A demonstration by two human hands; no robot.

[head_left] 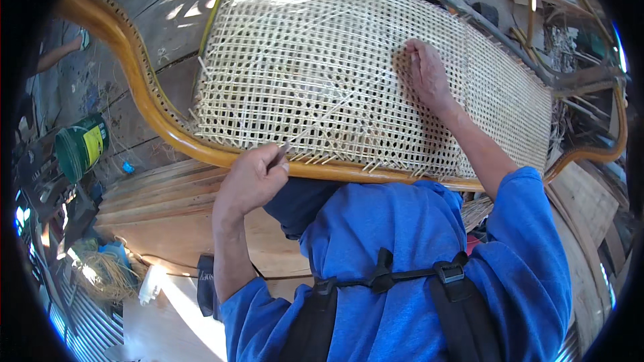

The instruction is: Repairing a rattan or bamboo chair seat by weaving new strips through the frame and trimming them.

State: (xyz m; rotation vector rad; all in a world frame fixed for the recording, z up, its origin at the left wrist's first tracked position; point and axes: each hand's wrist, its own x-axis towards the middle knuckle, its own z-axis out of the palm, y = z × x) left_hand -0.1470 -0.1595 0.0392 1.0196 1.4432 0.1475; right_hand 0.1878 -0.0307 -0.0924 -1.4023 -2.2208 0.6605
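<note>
A woven cane panel (302,60) with an open mesh lies across a curved, varnished wooden chair frame (151,104). At the front rail, my left hand (249,181) is closed in a pinch. A pale cane strand (322,118) runs from its fingertips diagonally up across the mesh. A short dark piece shows between thumb and fingers; its kind is unclear. Farther right, my right hand (428,75) rests over the panel with curled fingers, and what they hold, if anything, is hidden. Several loose cane ends (312,159) stick out along the front rail.
A green bucket (82,147) with a yellow label lies at the left. Stacked wooden boards (168,204) stand below the frame. A heap of loose cane fibres (104,275) is at the lower left. Another person's leg (59,53) shows at the far left.
</note>
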